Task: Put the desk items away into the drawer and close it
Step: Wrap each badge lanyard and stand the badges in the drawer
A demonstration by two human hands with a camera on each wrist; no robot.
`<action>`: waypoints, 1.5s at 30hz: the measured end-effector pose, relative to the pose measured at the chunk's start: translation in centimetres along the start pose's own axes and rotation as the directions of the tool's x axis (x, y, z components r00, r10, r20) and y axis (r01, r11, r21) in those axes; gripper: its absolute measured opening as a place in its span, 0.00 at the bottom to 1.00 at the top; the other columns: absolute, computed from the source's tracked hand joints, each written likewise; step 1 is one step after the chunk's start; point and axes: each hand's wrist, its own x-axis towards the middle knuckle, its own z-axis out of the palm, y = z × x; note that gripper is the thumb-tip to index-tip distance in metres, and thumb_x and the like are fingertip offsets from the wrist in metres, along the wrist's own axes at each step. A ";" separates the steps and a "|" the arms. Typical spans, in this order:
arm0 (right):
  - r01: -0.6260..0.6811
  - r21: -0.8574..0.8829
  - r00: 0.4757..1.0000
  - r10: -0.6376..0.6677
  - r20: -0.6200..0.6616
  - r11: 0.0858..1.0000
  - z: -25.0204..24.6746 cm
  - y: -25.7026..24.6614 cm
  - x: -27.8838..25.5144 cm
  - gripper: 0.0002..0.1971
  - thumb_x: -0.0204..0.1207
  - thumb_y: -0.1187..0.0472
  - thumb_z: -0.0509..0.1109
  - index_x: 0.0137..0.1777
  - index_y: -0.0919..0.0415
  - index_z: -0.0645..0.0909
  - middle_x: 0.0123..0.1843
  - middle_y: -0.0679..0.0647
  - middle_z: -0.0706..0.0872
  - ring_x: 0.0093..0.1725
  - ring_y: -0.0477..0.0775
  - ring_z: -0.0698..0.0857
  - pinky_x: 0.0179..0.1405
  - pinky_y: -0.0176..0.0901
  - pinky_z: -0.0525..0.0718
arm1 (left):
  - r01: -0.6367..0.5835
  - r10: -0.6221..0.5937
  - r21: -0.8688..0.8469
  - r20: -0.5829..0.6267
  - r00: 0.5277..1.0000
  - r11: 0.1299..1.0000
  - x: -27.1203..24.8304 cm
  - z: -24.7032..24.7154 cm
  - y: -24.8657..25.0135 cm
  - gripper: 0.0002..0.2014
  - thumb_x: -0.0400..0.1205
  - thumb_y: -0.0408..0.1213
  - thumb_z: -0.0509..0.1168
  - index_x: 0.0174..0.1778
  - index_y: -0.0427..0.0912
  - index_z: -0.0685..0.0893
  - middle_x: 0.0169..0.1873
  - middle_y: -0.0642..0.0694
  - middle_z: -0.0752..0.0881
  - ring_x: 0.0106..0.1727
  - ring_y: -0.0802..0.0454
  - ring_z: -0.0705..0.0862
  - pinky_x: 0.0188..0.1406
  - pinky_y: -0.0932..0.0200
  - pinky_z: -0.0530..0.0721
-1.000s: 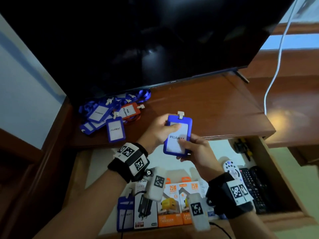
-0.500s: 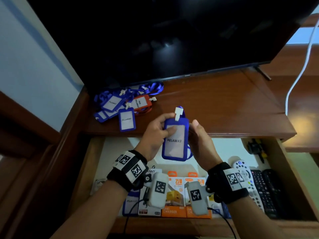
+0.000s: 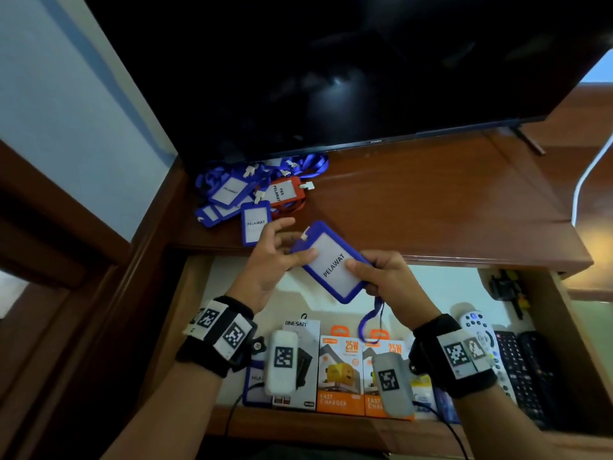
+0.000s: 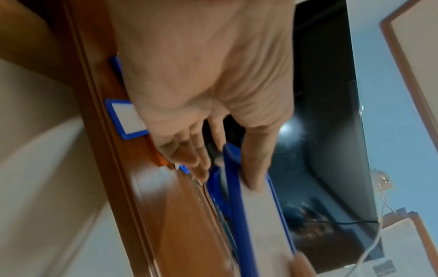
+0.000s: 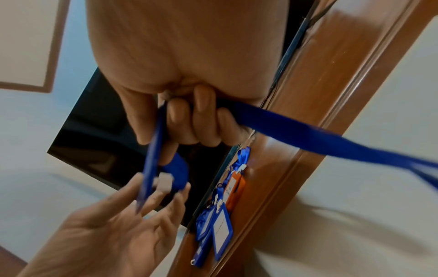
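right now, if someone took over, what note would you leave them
Right hand grips the blue badge and its strap. Left hand pinches the badge's top end. The badge is above the open drawer, not yet in. One badge already lies in the drawer, front left. Left to do: put this one in, then the badge pile on the desk, then close the drawer.

In the left wrist view the held badge holder (image 4: 255,215) was smeared by motion blur, its print unreadable. The left hand (image 3: 272,260) hid the lower edge of a desk badge (image 3: 253,224) at ten o'clock. Wrist cameras covered the charger boxes (image 3: 338,376).
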 end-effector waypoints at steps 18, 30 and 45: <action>-0.159 -0.040 0.984 0.162 0.080 0.986 -0.9 1.0 -0.1 0.09 0.69 0.61 0.76 0.36 0.68 0.87 0.36 0.62 0.91 0.34 0.59 0.86 0.30 0.41 0.77 | 0.060 -0.184 0.360 0.321 0.929 0.931 -0.3 -3.7 0.4 0.13 0.73 0.34 0.73 0.54 0.40 0.87 0.52 0.42 0.90 0.57 0.47 0.87 0.57 0.56 0.86; -0.092 0.091 0.992 0.100 -0.077 0.992 1.0 1.3 0.5 0.13 0.73 0.67 0.73 0.44 0.81 0.79 0.37 0.67 0.86 0.33 0.57 0.87 0.29 0.40 0.85 | -0.003 -0.288 0.605 0.384 0.877 0.796 -1.0 -3.1 0.4 0.06 0.79 0.35 0.70 0.46 0.51 0.86 0.47 0.46 0.91 0.43 0.55 0.88 0.43 0.64 0.83; -0.090 0.065 0.995 0.093 -0.042 0.994 2.4 0.7 -0.5 0.19 0.75 0.51 0.69 0.33 0.67 0.79 0.22 0.51 0.62 0.22 0.47 0.57 0.26 0.45 0.54 | 0.029 0.004 0.153 -0.213 0.977 0.988 -0.5 -4.1 -1.0 0.04 0.82 0.33 0.66 0.46 0.38 0.85 0.36 0.45 0.90 0.26 0.56 0.87 0.24 0.69 0.74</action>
